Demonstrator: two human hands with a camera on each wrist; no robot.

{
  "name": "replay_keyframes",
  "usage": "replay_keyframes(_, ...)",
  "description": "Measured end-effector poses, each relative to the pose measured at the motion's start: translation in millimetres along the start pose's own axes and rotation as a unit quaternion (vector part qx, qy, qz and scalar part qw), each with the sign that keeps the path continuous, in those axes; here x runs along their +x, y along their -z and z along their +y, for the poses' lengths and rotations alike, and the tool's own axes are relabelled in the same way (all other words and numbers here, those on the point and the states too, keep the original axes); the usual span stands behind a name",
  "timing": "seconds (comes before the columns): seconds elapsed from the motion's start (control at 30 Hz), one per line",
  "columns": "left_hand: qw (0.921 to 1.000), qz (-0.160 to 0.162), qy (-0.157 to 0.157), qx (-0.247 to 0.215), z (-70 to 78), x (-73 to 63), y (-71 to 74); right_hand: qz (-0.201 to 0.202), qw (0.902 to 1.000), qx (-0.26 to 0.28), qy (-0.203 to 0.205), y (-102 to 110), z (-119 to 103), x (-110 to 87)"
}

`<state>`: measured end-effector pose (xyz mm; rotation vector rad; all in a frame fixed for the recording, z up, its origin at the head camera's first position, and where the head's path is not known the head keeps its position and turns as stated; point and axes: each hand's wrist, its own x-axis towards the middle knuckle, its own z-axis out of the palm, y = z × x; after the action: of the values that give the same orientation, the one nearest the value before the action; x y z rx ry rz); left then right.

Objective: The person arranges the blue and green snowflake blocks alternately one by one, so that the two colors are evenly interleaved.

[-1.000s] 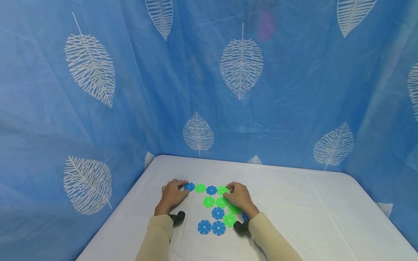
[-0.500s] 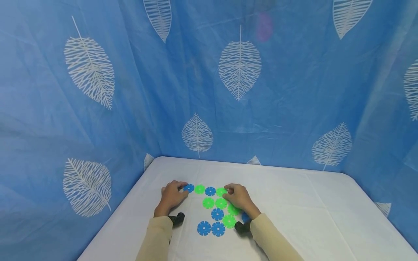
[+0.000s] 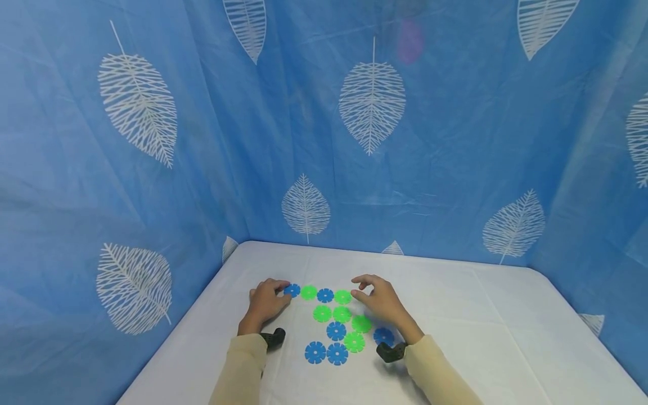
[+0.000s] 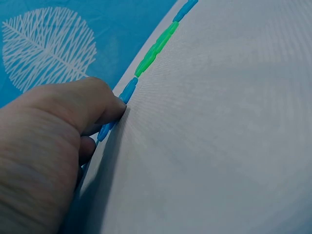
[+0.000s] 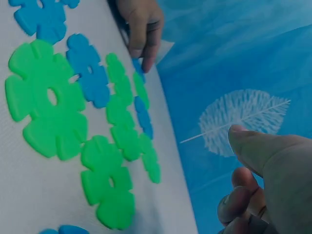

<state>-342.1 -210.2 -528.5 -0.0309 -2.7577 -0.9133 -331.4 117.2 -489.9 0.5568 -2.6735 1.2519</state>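
Flat, slotted snowflake discs in blue and green lie on the white table. The far row runs from a blue disc (image 3: 292, 290) through a green disc (image 3: 308, 292) and a blue disc (image 3: 325, 295) to a green disc (image 3: 342, 297). At the row's left end my left hand (image 3: 267, 299) pinches the blue disc's edge between thumb and fingers; in the left wrist view that hand (image 4: 53, 131) partly covers it. My right hand (image 3: 381, 298) is above the table just right of the row, thumb and fingers apart, holding nothing. In the right wrist view its thumb (image 5: 253, 146) points away from the discs.
Nearer the body, several more discs lie close together, among them two green ones (image 3: 322, 313), a blue pair (image 3: 326, 353) and a lone blue disc (image 3: 383, 336) by the right wrist. A blue leaf-patterned curtain (image 3: 430, 169) surrounds the table (image 3: 486, 326).
My right hand has let go of the green disc at the row's right end and moved right and up, its fingers spreading. My left hand stays on the blue disc.
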Motion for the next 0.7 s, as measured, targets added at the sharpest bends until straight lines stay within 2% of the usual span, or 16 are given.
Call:
replay_keyframes(0.4,1.0000,0.001,-0.007,0.005,-1.3,1.1,-0.4,0.020,0.9988,0.017,0.042,43.5,-13.1,-21.8)
replay_keyframes(0.7,0.9999,0.005,-0.008,0.014,-2.2,0.4,-2.7,0.030,0.9987,0.018,0.038,64.9,-14.2,-38.7)
